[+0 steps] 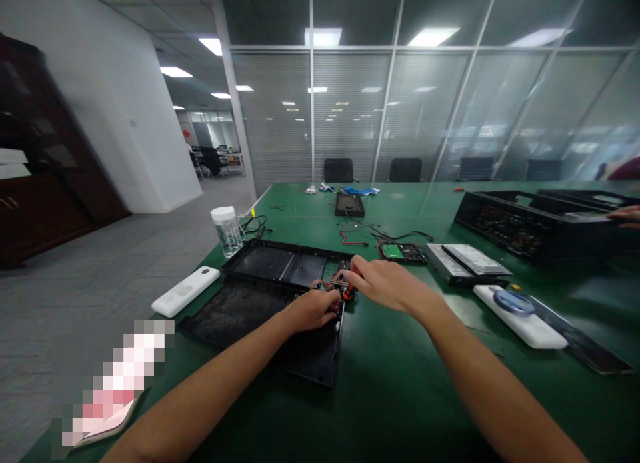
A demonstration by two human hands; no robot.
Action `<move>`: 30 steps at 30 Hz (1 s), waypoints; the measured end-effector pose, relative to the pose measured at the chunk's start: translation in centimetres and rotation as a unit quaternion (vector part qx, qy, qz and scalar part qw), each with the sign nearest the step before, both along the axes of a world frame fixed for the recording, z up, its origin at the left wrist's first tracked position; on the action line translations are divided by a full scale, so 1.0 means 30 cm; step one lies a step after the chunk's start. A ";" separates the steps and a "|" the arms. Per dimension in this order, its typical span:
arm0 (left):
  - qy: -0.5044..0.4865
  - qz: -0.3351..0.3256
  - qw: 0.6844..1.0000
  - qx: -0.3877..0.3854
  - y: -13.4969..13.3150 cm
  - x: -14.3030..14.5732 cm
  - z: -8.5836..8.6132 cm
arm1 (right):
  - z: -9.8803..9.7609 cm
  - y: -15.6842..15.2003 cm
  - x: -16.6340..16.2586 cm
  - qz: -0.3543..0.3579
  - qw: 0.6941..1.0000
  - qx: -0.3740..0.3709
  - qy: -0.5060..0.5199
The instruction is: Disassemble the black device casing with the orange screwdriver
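Observation:
A black plastic casing [257, 260] lies open on the green table, its flat panel [220, 316] spread toward me. Thin coloured wires [326, 285] bunch at the casing's right end, beside a small orange-red part [347, 294]. My left hand [313, 310] is over the panel's right side with fingers curled closed; what they pinch is hidden. From the right, my right hand [383, 283] reaches in at the same end, thumb and fingers closed on the wires at the casing's corner. Its fingertips are partly hidden.
A clear jar [227, 231] and a white device [186, 291] sit left, near the table edge. On the right are a hard drive [403, 252], a silver-topped box [467, 263], another white device [520, 316] and a large black case [520, 226], with another person's hand [625, 215] beside it.

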State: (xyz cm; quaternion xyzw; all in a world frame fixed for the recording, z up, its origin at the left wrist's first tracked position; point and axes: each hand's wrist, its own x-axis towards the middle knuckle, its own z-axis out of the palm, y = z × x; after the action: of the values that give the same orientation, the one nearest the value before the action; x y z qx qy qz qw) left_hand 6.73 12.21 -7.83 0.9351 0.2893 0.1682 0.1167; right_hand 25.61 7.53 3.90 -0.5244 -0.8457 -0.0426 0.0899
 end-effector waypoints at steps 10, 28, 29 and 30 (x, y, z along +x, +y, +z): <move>0.005 0.015 1.000 -0.009 -0.004 0.004 0.012 | 0.003 -0.003 -0.018 0.013 1.000 -0.012 -0.022; 0.071 -0.013 0.995 0.076 -0.034 -0.003 0.035 | 0.071 0.018 0.243 -0.057 0.986 -0.035 0.150; 0.077 -0.030 0.993 0.084 -0.036 -0.004 0.036 | 0.078 0.026 0.276 -0.043 0.974 -0.048 0.219; 0.086 -0.050 0.991 0.092 -0.036 -0.005 0.038 | 0.083 0.039 0.303 -0.036 0.952 -0.046 0.300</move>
State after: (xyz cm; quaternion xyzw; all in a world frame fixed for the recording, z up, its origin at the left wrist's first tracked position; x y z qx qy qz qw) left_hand 6.57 11.13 -6.69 0.9661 0.2346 0.1069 0.0130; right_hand 34.71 8.70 6.38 -0.5469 -0.7612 0.1528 0.3134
